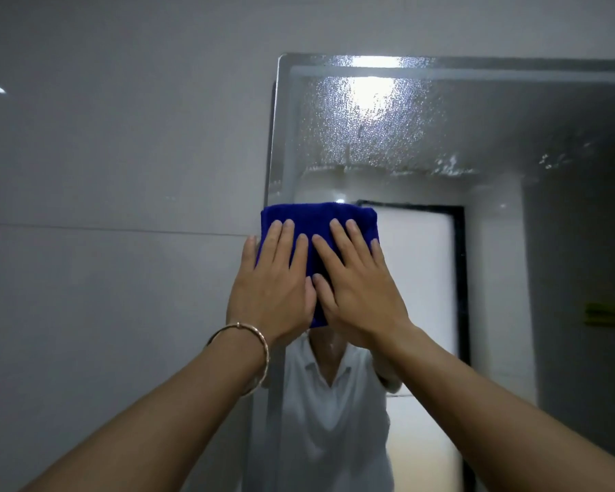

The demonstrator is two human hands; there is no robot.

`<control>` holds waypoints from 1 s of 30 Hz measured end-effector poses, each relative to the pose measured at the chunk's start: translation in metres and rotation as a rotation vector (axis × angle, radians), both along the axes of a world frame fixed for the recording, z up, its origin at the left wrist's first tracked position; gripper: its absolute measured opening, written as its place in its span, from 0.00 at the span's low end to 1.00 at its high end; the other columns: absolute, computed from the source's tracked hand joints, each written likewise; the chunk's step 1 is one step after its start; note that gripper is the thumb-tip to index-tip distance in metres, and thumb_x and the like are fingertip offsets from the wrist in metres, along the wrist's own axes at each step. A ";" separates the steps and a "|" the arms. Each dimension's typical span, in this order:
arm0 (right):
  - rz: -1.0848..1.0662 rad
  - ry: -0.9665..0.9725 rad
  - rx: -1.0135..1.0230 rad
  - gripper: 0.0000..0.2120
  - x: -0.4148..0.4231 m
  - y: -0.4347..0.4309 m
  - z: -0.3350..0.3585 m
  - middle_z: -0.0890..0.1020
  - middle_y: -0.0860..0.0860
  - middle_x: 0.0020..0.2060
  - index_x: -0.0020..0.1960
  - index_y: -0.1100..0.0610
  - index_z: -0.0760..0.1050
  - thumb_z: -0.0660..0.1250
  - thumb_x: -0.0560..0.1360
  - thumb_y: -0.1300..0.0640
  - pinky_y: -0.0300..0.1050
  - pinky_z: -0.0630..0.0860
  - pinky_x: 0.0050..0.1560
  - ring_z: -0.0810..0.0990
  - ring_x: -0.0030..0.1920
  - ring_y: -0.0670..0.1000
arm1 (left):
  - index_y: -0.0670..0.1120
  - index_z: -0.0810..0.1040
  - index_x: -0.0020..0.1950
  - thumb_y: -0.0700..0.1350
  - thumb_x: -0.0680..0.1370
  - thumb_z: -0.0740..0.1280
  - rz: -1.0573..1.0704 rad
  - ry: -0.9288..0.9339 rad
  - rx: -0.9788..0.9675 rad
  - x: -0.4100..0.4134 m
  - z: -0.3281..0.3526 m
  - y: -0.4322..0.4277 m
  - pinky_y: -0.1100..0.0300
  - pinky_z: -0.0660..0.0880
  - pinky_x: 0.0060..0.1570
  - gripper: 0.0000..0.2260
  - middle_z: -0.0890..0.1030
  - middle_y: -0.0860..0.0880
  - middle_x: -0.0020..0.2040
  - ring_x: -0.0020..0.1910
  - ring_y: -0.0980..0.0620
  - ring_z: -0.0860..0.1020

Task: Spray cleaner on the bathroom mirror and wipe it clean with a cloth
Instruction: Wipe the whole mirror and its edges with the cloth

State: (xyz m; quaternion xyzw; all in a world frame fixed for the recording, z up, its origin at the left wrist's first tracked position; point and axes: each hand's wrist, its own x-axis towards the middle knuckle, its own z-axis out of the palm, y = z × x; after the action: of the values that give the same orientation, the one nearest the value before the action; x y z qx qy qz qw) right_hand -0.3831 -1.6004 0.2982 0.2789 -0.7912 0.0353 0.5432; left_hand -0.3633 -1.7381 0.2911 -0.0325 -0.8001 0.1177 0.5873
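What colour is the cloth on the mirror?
The cloth is dark blue, plain, with no pattern. The head view shows it.

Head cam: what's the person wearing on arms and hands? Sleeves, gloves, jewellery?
No sleeves or gloves in view: left hand and right hand are bare, with no rings visible. A thin gold-coloured bangle circles the left wrist; nothing is worn on the right wrist.

The mirror point(505, 143) hangs on a grey tiled wall point(103, 154). A folded blue cloth point(316, 218) lies flat against the glass, right at the mirror's left edge. Spray droplets point(370, 133) speckle the glass above the cloth, thickest near the top.
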 end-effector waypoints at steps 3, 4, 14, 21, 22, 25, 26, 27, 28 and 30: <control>0.012 -0.012 -0.015 0.34 -0.003 -0.001 -0.002 0.50 0.53 0.78 0.78 0.52 0.50 0.37 0.74 0.43 0.50 0.37 0.72 0.41 0.77 0.52 | 0.39 0.69 0.69 0.51 0.76 0.48 -0.037 0.026 0.012 -0.005 -0.003 0.001 0.43 0.65 0.65 0.27 0.68 0.38 0.70 0.69 0.41 0.67; 0.005 0.008 -0.022 0.33 -0.005 -0.002 -0.003 0.52 0.53 0.78 0.78 0.53 0.52 0.38 0.75 0.44 0.52 0.39 0.73 0.44 0.77 0.52 | 0.39 0.66 0.71 0.51 0.77 0.47 -0.035 0.019 0.031 -0.008 -0.004 0.002 0.44 0.65 0.66 0.27 0.67 0.39 0.71 0.70 0.41 0.66; -0.121 0.153 0.023 0.28 -0.019 -0.005 0.092 0.50 0.54 0.78 0.78 0.54 0.50 0.41 0.79 0.48 0.53 0.43 0.74 0.46 0.77 0.54 | 0.45 0.41 0.77 0.55 0.78 0.42 -0.076 -0.032 0.108 -0.023 0.097 -0.008 0.46 0.51 0.71 0.30 0.40 0.44 0.77 0.76 0.47 0.41; -0.121 0.075 -0.039 0.27 -0.018 -0.010 0.149 0.42 0.52 0.78 0.79 0.52 0.43 0.44 0.82 0.49 0.50 0.37 0.74 0.38 0.77 0.51 | 0.46 0.39 0.77 0.52 0.81 0.47 -0.134 -0.010 0.172 -0.028 0.149 0.000 0.46 0.48 0.72 0.27 0.39 0.47 0.77 0.76 0.49 0.40; -0.121 0.104 -0.045 0.27 -0.018 -0.009 0.141 0.42 0.52 0.78 0.78 0.52 0.43 0.44 0.82 0.49 0.50 0.37 0.74 0.38 0.77 0.51 | 0.46 0.40 0.77 0.51 0.81 0.47 -0.161 0.011 0.171 -0.030 0.140 0.000 0.46 0.48 0.72 0.27 0.39 0.47 0.77 0.76 0.49 0.40; -0.105 0.143 -0.074 0.26 -0.020 -0.008 0.110 0.45 0.52 0.78 0.78 0.53 0.45 0.44 0.82 0.49 0.50 0.38 0.74 0.40 0.77 0.51 | 0.46 0.39 0.77 0.51 0.81 0.47 -0.196 0.025 0.152 -0.028 0.111 0.001 0.47 0.47 0.73 0.27 0.39 0.47 0.77 0.76 0.49 0.40; -0.098 0.153 -0.080 0.26 -0.020 -0.008 0.097 0.46 0.53 0.78 0.78 0.53 0.47 0.42 0.81 0.49 0.51 0.39 0.74 0.41 0.77 0.52 | 0.46 0.39 0.76 0.51 0.81 0.47 -0.193 0.017 0.154 -0.027 0.099 0.002 0.47 0.47 0.73 0.27 0.39 0.47 0.77 0.76 0.49 0.40; -0.094 0.169 -0.087 0.28 -0.021 -0.008 0.084 0.48 0.53 0.78 0.78 0.54 0.49 0.40 0.80 0.49 0.51 0.40 0.74 0.43 0.77 0.52 | 0.47 0.38 0.76 0.52 0.81 0.46 -0.186 0.003 0.158 -0.026 0.087 0.003 0.48 0.47 0.73 0.27 0.38 0.47 0.77 0.76 0.49 0.39; -0.091 0.184 -0.094 0.29 -0.022 -0.009 0.071 0.51 0.54 0.78 0.78 0.54 0.51 0.39 0.78 0.48 0.52 0.42 0.74 0.46 0.77 0.53 | 0.47 0.38 0.76 0.52 0.81 0.46 -0.177 -0.013 0.161 -0.026 0.075 0.005 0.48 0.47 0.73 0.27 0.38 0.47 0.77 0.75 0.49 0.39; -0.064 0.180 -0.110 0.30 -0.024 -0.008 0.050 0.57 0.56 0.76 0.77 0.56 0.57 0.41 0.77 0.48 0.54 0.46 0.74 0.52 0.77 0.55 | 0.47 0.36 0.76 0.53 0.81 0.44 -0.153 -0.032 0.162 -0.026 0.054 0.006 0.48 0.47 0.73 0.27 0.36 0.47 0.76 0.75 0.49 0.37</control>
State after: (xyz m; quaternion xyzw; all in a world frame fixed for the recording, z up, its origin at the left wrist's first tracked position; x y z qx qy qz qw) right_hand -0.4068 -1.6085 0.3482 0.2253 -0.7446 0.0361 0.6273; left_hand -0.3888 -1.7324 0.3450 -0.0478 -0.8115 0.0072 0.5823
